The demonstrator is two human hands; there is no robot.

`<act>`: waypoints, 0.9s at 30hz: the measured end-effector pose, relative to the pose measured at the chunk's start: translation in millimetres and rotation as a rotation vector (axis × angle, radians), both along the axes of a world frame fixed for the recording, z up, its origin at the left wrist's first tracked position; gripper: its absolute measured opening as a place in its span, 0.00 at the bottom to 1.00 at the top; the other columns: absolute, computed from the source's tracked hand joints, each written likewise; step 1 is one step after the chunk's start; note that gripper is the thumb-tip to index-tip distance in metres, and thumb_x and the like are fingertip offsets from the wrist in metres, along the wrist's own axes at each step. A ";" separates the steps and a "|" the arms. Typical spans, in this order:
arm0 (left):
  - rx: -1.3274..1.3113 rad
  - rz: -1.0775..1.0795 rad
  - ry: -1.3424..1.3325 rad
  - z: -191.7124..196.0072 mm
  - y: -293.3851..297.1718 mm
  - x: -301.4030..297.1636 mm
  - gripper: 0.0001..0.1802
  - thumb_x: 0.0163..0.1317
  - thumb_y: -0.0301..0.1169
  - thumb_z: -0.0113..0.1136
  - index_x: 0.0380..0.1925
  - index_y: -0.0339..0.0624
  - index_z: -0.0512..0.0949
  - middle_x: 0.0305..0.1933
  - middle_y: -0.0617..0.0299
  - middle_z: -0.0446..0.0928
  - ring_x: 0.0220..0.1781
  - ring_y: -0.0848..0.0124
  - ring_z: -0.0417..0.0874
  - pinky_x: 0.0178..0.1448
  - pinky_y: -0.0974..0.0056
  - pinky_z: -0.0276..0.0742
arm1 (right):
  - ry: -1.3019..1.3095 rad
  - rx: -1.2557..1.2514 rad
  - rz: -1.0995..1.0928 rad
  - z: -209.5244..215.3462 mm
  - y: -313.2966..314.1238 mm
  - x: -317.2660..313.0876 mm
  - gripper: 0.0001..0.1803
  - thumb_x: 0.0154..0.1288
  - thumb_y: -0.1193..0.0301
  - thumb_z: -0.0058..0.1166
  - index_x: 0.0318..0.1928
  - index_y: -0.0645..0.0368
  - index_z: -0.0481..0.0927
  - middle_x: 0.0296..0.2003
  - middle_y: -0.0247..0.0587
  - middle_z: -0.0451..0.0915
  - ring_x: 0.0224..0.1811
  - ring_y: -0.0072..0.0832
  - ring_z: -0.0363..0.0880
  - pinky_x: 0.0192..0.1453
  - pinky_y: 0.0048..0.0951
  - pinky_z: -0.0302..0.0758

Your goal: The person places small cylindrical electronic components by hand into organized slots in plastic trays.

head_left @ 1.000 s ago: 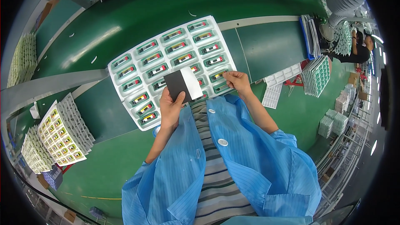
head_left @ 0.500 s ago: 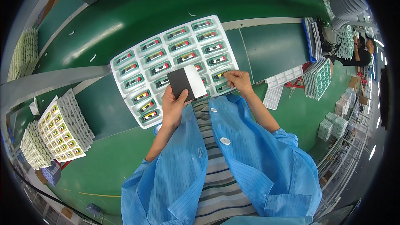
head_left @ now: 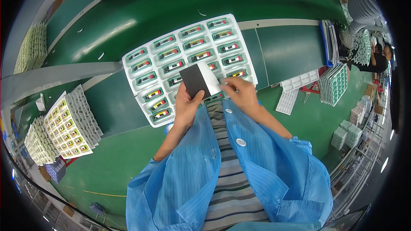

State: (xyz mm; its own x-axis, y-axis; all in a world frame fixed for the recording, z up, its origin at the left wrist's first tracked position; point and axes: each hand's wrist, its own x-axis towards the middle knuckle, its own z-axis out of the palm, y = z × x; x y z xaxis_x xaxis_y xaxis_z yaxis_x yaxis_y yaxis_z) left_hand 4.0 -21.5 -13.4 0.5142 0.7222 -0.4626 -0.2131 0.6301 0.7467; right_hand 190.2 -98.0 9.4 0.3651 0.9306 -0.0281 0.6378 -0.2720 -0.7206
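Observation:
My left hand (head_left: 186,105) grips a small flat pad (head_left: 198,79), dark grey on its left part and white on its right. My right hand (head_left: 240,94) pinches the white part's right edge with its fingertips. Both hands hover over the near edge of a white moulded tray (head_left: 133,70) that lies on the green conveyor belt (head_left: 128,13). The tray's pockets hold several small rectangular parts with red, yellow and black markings. The pad hides a few pockets. Blue sleeves cover both my forearms.
Stacks of white trays with parts (head_left: 68,122) stand at my left, more (head_left: 36,143) beside them. Further tray stacks (head_left: 336,83) and empty white trays (head_left: 295,87) lie at right. Another person (head_left: 376,55) works at the far right. A grey rail (head_left: 55,75) crosses the belt.
My right hand has come left from the tray's near right corner to the pad's white edge. The left hand and pad stayed nearly in place.

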 end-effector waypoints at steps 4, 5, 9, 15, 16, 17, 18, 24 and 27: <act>0.102 -0.049 -0.021 2.1 -2.3 3.2 0.28 0.61 0.13 0.55 0.62 0.35 0.64 0.58 0.57 0.74 0.60 0.70 0.75 0.64 0.65 0.69 | 0.149 0.131 0.094 8.5 11.4 -16.3 0.14 0.58 0.73 0.63 0.46 0.60 0.82 0.33 0.41 0.80 0.27 0.31 0.80 0.31 0.29 0.76; 0.119 -0.095 -0.011 3.2 -3.4 2.1 0.29 0.60 0.12 0.55 0.62 0.35 0.64 0.58 0.57 0.74 0.61 0.70 0.74 0.66 0.65 0.67 | 0.164 0.131 0.082 9.9 14.2 -16.2 0.16 0.56 0.75 0.64 0.46 0.61 0.81 0.34 0.41 0.78 0.28 0.31 0.80 0.32 0.30 0.76; 0.163 -0.152 -0.049 5.3 -6.3 2.3 0.30 0.59 0.11 0.54 0.63 0.35 0.63 0.59 0.58 0.73 0.61 0.70 0.74 0.66 0.66 0.66 | 0.180 0.172 0.047 14.7 24.3 -10.2 0.18 0.54 0.76 0.65 0.47 0.61 0.81 0.33 0.40 0.77 0.28 0.29 0.79 0.33 0.28 0.76; 0.156 -0.155 -0.056 11.2 -6.9 -1.1 0.24 0.65 0.23 0.59 0.61 0.37 0.66 0.55 0.60 0.75 0.55 0.75 0.75 0.60 0.69 0.70 | 0.260 0.179 0.117 27.3 24.5 -15.0 0.21 0.51 0.81 0.66 0.48 0.57 0.82 0.31 0.35 0.78 0.29 0.21 0.76 0.28 0.22 0.69; 0.118 -0.155 -0.031 7.1 -3.5 -1.6 0.20 0.67 0.28 0.58 0.58 0.37 0.70 0.50 0.62 0.77 0.51 0.77 0.75 0.56 0.70 0.71 | 0.281 0.162 0.116 29.4 25.1 -16.5 0.20 0.52 0.81 0.66 0.47 0.57 0.82 0.31 0.34 0.78 0.29 0.21 0.76 0.28 0.21 0.69; 0.081 -0.155 -0.006 4.6 -1.1 -2.2 0.17 0.69 0.33 0.57 0.54 0.38 0.74 0.46 0.64 0.79 0.46 0.79 0.75 0.52 0.72 0.72 | 0.301 0.146 0.115 30.6 25.5 -17.7 0.19 0.52 0.80 0.65 0.47 0.57 0.82 0.31 0.34 0.78 0.29 0.20 0.76 0.27 0.21 0.68; 0.079 -0.152 -0.003 4.0 -0.5 -2.7 0.17 0.69 0.33 0.57 0.54 0.38 0.74 0.46 0.64 0.79 0.46 0.79 0.75 0.52 0.72 0.72 | 0.304 0.144 0.118 30.7 25.7 -18.8 0.19 0.52 0.80 0.65 0.47 0.57 0.82 0.31 0.34 0.78 0.29 0.20 0.76 0.27 0.21 0.68; 0.341 -0.162 0.155 10.0 -3.7 3.6 0.12 0.70 0.34 0.55 0.45 0.38 0.79 0.36 0.67 0.80 0.38 0.83 0.74 0.45 0.74 0.72 | 0.259 0.097 0.099 34.1 25.0 -17.5 0.12 0.54 0.77 0.65 0.41 0.62 0.82 0.29 0.39 0.78 0.27 0.26 0.76 0.30 0.25 0.73; 0.345 -0.151 0.179 12.7 -3.7 4.5 0.12 0.70 0.34 0.56 0.45 0.37 0.79 0.35 0.67 0.80 0.37 0.83 0.74 0.43 0.74 0.72 | 0.237 0.063 0.082 34.1 24.1 -17.6 0.10 0.54 0.77 0.65 0.38 0.63 0.82 0.30 0.40 0.79 0.27 0.29 0.78 0.30 0.27 0.74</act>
State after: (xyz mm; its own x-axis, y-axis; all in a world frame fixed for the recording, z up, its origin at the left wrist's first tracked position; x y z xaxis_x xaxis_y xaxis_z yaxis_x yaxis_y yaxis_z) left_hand 8.5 -25.2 -0.6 0.5597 0.7732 -0.2981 0.0148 0.3503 0.9365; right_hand 172.6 -73.9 43.5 0.2784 0.9594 -0.0451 0.4672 -0.1763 -0.8664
